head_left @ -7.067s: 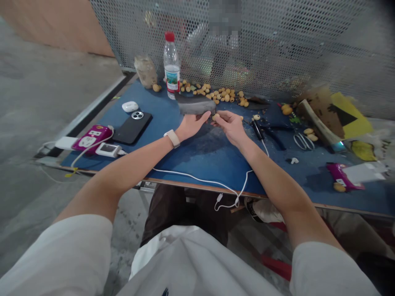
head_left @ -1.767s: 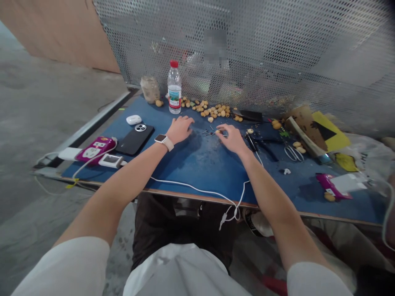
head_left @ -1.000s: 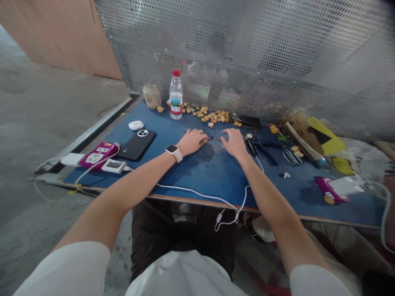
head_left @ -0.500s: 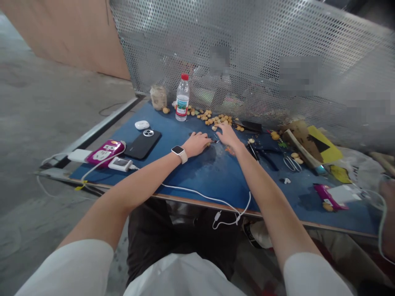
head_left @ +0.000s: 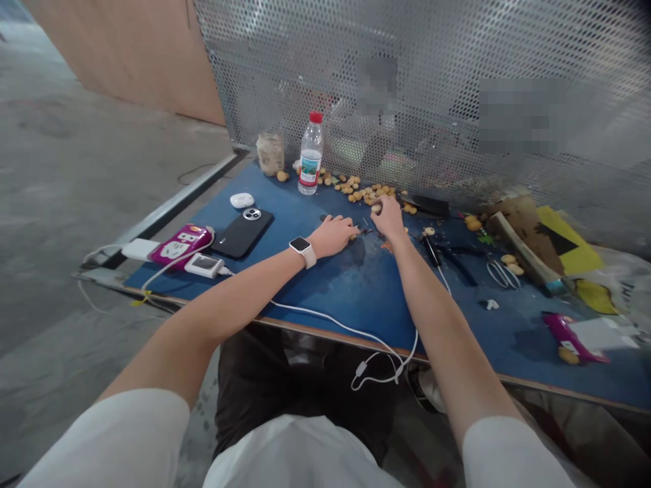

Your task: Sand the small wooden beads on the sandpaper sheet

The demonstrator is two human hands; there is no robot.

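My left hand (head_left: 331, 236), with a watch on the wrist, rests low over the blue table. Its fingers curl down over a dark object, mostly hidden, and a small metal tip (head_left: 365, 231) shows just past the fingertips. To its right, my right hand (head_left: 389, 218) pinches a small round tan piece (head_left: 376, 208) between thumb and fingers. Just behind it lies a loose row of similar tan pieces (head_left: 353, 186). Orange-brown scraps (head_left: 387, 247) lie on the table beneath my right wrist.
A water bottle (head_left: 310, 159), jar (head_left: 270, 154), white case (head_left: 241, 200), phone (head_left: 244, 234) and purple power strip (head_left: 180, 247) stand left. Pliers (head_left: 460, 261), scissors (head_left: 503, 273), a dark blade (head_left: 427, 205) and cardboard (head_left: 519, 227) lie right. A perforated metal screen (head_left: 432, 81) rises behind. White cable (head_left: 325, 315) crosses the front.
My right hand has closed its fingers on a tan piece near the row and drawn it slightly nearer. My left hand stays almost in place. The view has shifted a little.
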